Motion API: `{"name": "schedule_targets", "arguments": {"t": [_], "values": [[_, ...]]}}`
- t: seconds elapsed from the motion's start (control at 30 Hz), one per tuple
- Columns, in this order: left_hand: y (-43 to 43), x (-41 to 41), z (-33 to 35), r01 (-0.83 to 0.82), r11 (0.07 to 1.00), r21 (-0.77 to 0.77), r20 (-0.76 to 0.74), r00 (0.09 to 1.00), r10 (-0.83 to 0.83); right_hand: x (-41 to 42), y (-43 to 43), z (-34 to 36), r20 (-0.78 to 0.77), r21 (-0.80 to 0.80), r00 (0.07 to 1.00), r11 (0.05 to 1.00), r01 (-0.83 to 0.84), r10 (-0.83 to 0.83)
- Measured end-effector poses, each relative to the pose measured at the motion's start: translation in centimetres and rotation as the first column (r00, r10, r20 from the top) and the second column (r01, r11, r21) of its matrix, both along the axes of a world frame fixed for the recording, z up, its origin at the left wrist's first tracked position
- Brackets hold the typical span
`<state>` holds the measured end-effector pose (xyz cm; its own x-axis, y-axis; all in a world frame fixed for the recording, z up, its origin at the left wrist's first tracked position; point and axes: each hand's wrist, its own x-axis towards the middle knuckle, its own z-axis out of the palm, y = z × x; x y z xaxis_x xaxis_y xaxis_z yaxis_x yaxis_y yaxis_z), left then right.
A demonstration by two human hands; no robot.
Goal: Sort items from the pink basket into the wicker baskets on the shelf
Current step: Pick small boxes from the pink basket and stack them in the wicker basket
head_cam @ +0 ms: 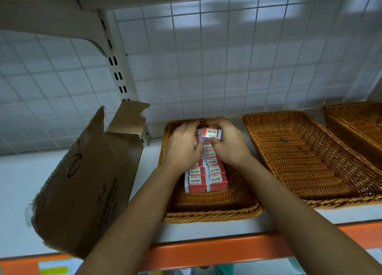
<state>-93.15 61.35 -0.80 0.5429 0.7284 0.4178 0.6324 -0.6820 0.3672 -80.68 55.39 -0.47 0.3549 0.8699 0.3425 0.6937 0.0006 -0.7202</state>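
White grid panel (227,68) backs the shelf (20,181); landmark = wicker basket (210,216) straight ahead of me. Both hands are at its far end, gripping one 2B box (209,134): left hand (182,146) curls round the box's left end, right hand (227,144) pinches the right end w/ thumb on the near side. The box sits just above the far end of the stacked rows (206,177), which fill the basket's middle in two columns. Its long axis runs side to side across the basket, same as the rows, red label up and tipped toward me. Next move, I reckon: straight down into the far gap, both hands equally near. Empty basket (306,157) lies right of the landmark, cardboard carton (88,181) left. Pink basket not in view.
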Motion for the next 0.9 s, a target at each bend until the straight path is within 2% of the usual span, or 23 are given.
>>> {"name": "schedule_targets", "arguments": {"t": [0.2, 0.33, 0.5, 0.7, 0.9], "values": [[-0.2, 0.0, 0.2, 0.058, 0.997, 0.053, 0.003, 0.998, -0.059, -0.2, 0.0, -0.1, -0.033, 0.025, 0.998, 0.998, -0.06, 0.061], [-0.2, -0.1, 0.2, 0.052, 0.998, 0.036, 0.099, 0.994, -0.056, 0.1, 0.4, -0.5, 0.062, 0.006, 0.998, 1.0, 0.002, -0.003], [-0.2, -0.2, 0.1, 0.068, 0.996, 0.063, 0.182, 0.98, -0.078, 0.3, 0.8, -1.1, 0.146, -0.034, 0.989, 0.999, 0.002, 0.003], [-0.8, 0.0, 0.1, 0.149, 0.986, 0.076, 0.145, 0.977, -0.159, 0.3, 0.5, -0.6, -0.035, 0.037, 0.991, 0.991, 0.132, -0.13], [-0.5, 0.3, 0.2, 0.155, 0.978, 0.14, 0.05, 0.985, -0.163, 0.1, 0.3, -0.4, -0.121, 0.032, 0.985, 0.991, 0.126, -0.121]]}}
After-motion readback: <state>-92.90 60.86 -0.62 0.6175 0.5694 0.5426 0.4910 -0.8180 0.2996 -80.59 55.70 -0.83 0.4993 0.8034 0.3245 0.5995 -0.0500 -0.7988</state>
